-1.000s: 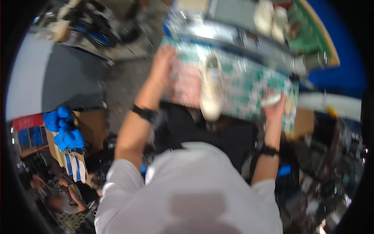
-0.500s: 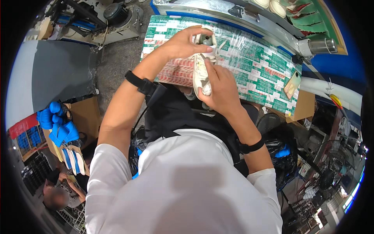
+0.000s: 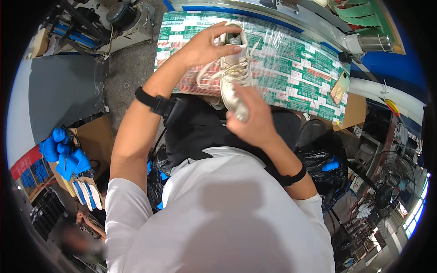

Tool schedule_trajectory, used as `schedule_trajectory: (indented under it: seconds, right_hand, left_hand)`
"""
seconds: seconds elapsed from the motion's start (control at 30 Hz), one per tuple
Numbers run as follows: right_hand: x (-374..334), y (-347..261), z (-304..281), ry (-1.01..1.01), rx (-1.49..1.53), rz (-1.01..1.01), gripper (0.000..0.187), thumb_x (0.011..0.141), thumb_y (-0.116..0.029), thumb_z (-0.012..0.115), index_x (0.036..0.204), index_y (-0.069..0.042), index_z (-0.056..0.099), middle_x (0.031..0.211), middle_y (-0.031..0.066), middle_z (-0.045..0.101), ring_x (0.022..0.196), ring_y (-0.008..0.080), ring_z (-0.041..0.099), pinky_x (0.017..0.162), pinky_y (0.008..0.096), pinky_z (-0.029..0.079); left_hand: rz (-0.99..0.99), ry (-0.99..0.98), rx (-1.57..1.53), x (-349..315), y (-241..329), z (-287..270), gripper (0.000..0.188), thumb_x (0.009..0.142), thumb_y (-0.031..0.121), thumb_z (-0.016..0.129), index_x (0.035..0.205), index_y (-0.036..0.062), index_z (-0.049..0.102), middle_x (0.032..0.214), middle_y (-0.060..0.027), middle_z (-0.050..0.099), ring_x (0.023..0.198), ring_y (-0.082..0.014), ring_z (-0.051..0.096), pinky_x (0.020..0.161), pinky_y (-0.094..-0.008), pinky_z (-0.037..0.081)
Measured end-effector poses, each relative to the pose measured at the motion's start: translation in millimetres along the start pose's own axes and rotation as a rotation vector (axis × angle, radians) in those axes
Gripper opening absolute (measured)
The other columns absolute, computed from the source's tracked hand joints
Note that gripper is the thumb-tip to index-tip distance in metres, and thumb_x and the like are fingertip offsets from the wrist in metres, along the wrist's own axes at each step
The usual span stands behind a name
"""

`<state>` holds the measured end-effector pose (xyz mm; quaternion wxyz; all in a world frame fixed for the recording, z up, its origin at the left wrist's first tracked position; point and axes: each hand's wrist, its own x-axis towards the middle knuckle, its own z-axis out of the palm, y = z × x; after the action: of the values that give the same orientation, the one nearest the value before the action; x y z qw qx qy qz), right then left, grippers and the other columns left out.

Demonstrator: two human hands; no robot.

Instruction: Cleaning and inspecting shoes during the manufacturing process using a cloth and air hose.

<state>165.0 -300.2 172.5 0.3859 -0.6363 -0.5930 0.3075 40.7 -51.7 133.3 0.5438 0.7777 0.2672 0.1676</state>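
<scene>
A lace has spread left of the shoe, collar pinched by the left hand, toe by the right hand, grip blurred beyond telling, over printed green tape.

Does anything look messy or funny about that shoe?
Yes, the laces on the white shoe look messy: one part curls out to the left and a loose strand sticks out on the right, instead of being neatly tied. I don't see anything spilled.

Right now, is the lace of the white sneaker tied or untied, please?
Untied: the lace has loose strands out on both sides of the white sneaker, and no bow shows.
</scene>
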Motion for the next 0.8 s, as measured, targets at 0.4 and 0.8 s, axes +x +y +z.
schedule_trajectory:
  seconds: [0.4,0.8]
  right_hand:
    - [-27.6,43.4,-82.1,-0.028,-0.5,-0.167,0.086,0.078,-0.022,0.088,0.154,0.005,0.058,0.123,0.0217,0.065,0.113,0.0419,0.064,0.102,0.0513,0.052]
    - [5.0,68.5,-32.1,0.138,-0.312,-0.171,0.081,0.079,-0.022,0.086,0.15,0.006,0.059,0.116,0.0191,0.064,0.11,0.0398,0.065,0.097,0.0489,0.053]
  left_hand:
    - [-0.042,0.222,-0.232,-18.4,-10.8,15.2,0.058,0.096,0.02,0.091,0.15,0.0141,0.071,0.175,-0.0169,0.047,0.159,-0.0367,0.049,0.127,-0.0484,0.045]
    - [-0.063,0.218,-0.091,-7.5,-1.4,28.8,0.061,0.095,0.025,0.093,0.151,0.0136,0.071,0.174,-0.0264,0.044,0.159,-0.0359,0.048,0.124,-0.0462,0.047]
